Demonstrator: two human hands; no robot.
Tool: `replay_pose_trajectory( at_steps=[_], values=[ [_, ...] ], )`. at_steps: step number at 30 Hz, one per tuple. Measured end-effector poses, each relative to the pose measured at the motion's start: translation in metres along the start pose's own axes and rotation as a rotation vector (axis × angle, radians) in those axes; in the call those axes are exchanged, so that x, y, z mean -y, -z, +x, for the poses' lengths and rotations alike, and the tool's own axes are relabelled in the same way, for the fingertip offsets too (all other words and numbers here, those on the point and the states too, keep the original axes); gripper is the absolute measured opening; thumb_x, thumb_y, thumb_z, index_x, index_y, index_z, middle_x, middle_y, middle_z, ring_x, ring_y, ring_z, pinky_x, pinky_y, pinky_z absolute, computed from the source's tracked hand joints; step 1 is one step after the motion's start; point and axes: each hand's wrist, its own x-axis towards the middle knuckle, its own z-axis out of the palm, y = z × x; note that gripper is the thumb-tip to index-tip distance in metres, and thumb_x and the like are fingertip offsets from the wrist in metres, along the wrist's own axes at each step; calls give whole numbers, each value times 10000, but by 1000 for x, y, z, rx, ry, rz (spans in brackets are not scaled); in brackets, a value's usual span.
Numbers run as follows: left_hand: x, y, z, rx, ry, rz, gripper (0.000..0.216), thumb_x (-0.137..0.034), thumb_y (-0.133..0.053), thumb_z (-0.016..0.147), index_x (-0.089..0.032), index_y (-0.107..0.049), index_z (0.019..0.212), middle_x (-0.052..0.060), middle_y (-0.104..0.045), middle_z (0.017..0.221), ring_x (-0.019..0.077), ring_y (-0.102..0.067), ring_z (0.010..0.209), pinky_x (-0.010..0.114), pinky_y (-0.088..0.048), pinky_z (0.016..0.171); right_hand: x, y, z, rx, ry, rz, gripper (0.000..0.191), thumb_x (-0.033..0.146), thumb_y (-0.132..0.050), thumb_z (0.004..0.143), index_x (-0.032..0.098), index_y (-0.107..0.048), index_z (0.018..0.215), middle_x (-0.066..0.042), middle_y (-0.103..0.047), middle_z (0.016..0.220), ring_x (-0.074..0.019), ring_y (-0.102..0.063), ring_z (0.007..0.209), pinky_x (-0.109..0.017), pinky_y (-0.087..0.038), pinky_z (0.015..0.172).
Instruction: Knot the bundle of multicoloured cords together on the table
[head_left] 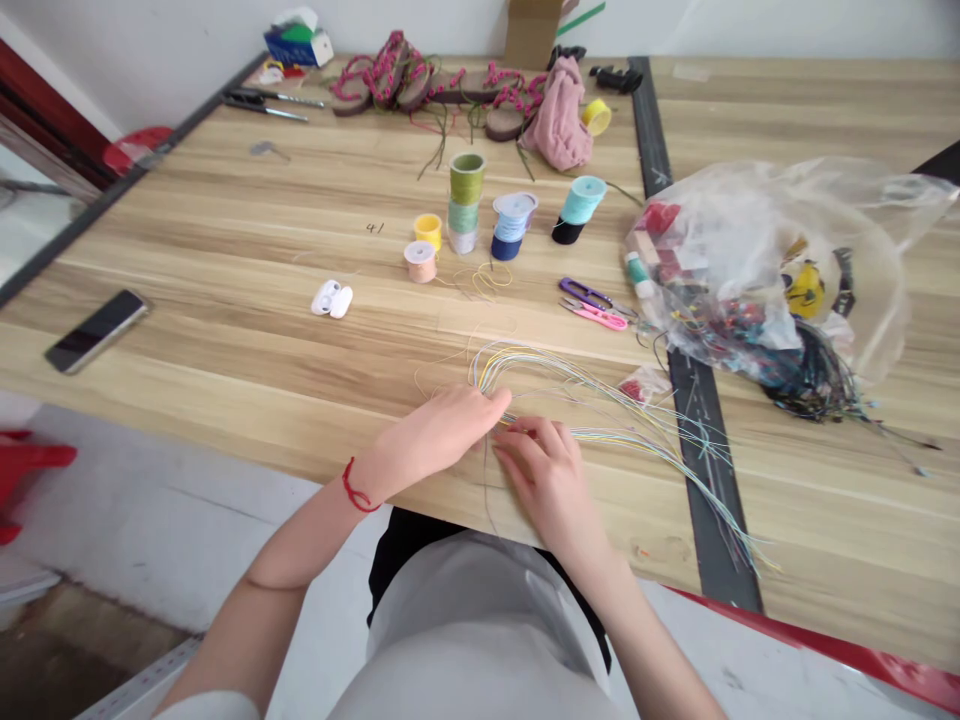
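Observation:
A looped bundle of thin coloured cords [630, 436] lies on the table, pale blue, yellow and lilac, its loose ends trailing off to the right. My left hand [457, 425], with a red string bracelet at the wrist, is closed on the bundle near its bend. Just to the right, my right hand [546, 465] has its fingers bent and pinched at the lower strands. One thin dark thread [486, 485] hangs between the hands toward the table's front edge. The fingertips partly hide the cords there.
Behind the hands stand stacked thread spools [466, 200], a peach spool [421, 262] and a turquoise spool [583, 202]. Purple snips [586, 293] and pink snips [600, 315] lie right of them. A clear plastic bag [750, 270] bulges at right. A phone [97, 330] and earbud case [331, 298] lie left.

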Motion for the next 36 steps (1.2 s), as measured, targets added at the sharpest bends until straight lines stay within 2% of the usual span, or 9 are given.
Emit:
replay_pose_trajectory(
  at_steps=[7, 10, 11, 13, 15, 17, 21, 25, 36],
  values=[
    [2, -5, 0, -117, -50, -59, 270, 60, -404, 872, -199, -478, 893, 8, -612, 799, 197, -633, 755, 321, -469, 761, 1, -6, 9, 76, 15, -97, 223, 149, -459, 961, 207, -667, 906, -130, -619, 1109, -286, -478, 1028, -459, -462, 840],
    [-1, -14, -7, -183, 19, -122, 214, -43, -550, 893, -191, -493, 1036, 81, -660, 1040, 249, -654, 981, 384, -492, 865, 0, -7, 10, 99, 18, -150, 203, 117, -468, 944, 194, -650, 900, -137, -603, 1167, -295, -460, 1047, -462, -442, 851],
    [-5, -18, -10, -232, 59, -129, 339, -106, -649, 865, -187, -475, 1145, 141, -618, 1216, 300, -608, 1140, 442, -476, 939, 0, -6, 10, 98, 13, -161, 193, 117, -472, 942, 192, -645, 905, -136, -595, 1188, -295, -459, 1045, -464, -435, 854],
    [-15, -29, -15, -362, 128, -129, 876, -270, -846, 719, -184, -304, 1402, 263, -295, 1545, 433, -308, 1430, 620, -331, 1082, 1, -3, 11, 76, -7, -163, 179, 124, -471, 942, 191, -636, 925, -136, -580, 1218, -295, -456, 1047, -465, -424, 856],
    [-27, -42, -18, -396, 153, -164, 1276, -416, -909, 606, -190, -58, 1528, 296, -4, 1612, 468, -44, 1494, 704, -179, 1128, 1, 2, 13, 30, -30, -144, 175, 132, -462, 945, 193, -626, 947, -137, -567, 1236, -297, -450, 1064, -468, -414, 864],
    [-36, -55, -19, -405, 166, -200, 1398, -452, -910, 592, -215, 86, 1543, 294, 54, 1613, 443, 25, 1501, 719, -110, 1138, 1, 8, 15, -26, -42, -124, 168, 148, -456, 951, 201, -615, 952, -132, -559, 1251, -297, -445, 1081, -475, -406, 876],
    [-34, -71, -24, -407, 254, -193, 1382, -462, -895, 619, -240, 100, 1551, 266, -4, 1626, 429, 4, 1505, 711, -79, 1149, -10, 25, 18, -119, -48, -144, 149, 215, -454, 969, 224, -596, 923, -125, -549, 1274, -304, -454, 1121, -515, -385, 916],
    [-12, -69, -40, -408, 318, -130, 1305, -492, -865, 659, -253, 45, 1563, 224, -87, 1634, 417, -55, 1508, 696, -61, 1159, -41, 53, 10, -214, -77, -240, 168, 278, -444, 982, 228, -596, 930, -130, -565, 1269, -319, -471, 1172, -548, -366, 954],
    [38, -60, -73, -358, 418, -40, 1047, -632, -690, 791, -236, -108, 1567, 189, -179, 1627, 415, -164, 1488, 670, -125, 1161, -124, 117, -57, -284, -188, -490, 464, 603, -399, 958, 245, -645, 794, -206, -603, 1219, -350, -605, 1062, -585, -370, 924]
  ],
)
